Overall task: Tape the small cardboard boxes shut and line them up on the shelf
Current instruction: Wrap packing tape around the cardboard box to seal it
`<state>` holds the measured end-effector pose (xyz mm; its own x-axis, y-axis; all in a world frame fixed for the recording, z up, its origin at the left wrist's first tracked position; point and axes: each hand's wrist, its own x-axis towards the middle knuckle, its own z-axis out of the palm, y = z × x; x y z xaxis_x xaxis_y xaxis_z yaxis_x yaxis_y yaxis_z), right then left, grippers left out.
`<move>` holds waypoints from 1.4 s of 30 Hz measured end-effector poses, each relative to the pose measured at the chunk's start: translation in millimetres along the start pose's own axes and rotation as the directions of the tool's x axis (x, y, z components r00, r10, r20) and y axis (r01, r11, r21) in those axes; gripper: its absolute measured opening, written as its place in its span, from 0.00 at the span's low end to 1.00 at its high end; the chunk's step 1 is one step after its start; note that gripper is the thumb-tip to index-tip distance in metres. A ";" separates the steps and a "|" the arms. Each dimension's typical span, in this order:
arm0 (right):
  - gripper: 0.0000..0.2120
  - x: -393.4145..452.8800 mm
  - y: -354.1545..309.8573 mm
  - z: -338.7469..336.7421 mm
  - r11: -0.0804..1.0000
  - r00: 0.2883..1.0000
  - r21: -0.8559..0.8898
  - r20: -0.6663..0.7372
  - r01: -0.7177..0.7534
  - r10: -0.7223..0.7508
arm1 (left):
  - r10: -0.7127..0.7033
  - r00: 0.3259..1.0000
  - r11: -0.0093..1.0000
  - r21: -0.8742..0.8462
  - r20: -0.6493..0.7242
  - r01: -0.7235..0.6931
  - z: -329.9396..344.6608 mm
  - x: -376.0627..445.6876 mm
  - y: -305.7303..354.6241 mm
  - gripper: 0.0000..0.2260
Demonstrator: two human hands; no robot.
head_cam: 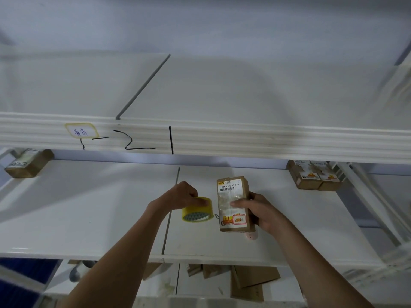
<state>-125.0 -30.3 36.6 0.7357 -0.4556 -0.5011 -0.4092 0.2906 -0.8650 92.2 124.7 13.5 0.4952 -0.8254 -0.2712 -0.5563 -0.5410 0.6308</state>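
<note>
My right hand (261,211) grips a small brown cardboard box (233,204) with a barcode label, held over the white middle shelf (89,207); my thumb presses on its taped top face. My left hand (180,196) holds a yellow roll of tape (196,210) just left of the box, and a thin strand of tape runs from the roll to the box. A pinkish object (251,236) pokes out from under the box.
One small box (29,163) lies at the far left of the middle shelf, and two boxes (314,176) sit side by side at the far right. The upper shelf edge (222,138) carries handwritten marks and a label. Flat cardboard pieces (246,278) lie on the lower shelf.
</note>
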 end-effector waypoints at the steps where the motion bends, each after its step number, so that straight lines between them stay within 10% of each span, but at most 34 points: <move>1: 0.21 -0.1 1.1 -0.3 1.000 1.000 0.000 0.004 0.000 0.000 | -0.010 1.000 1.000 0.027 0.003 0.010 1.4 -0.3 -0.7 0.18; 23: 0.19 -7.8 -9.2 15.7 0.987 0.991 0.160 0.124 0.018 -0.038 | -0.051 0.997 0.999 -0.021 -0.060 0.049 0.4 -1.4 16.9 0.18; 42: 0.16 6.3 1.1 37.4 0.942 0.985 -0.334 -0.166 -0.010 -0.048 | 0.005 0.986 0.987 0.162 -0.166 0.023 12.7 -4.6 34.4 0.18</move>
<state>-100.7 -1.4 33.5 0.6547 -0.6026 -0.4563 -0.5736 -0.0029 -0.8191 62.3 107.8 27.3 0.5963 -0.7897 -0.1440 -0.6458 -0.5785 0.4983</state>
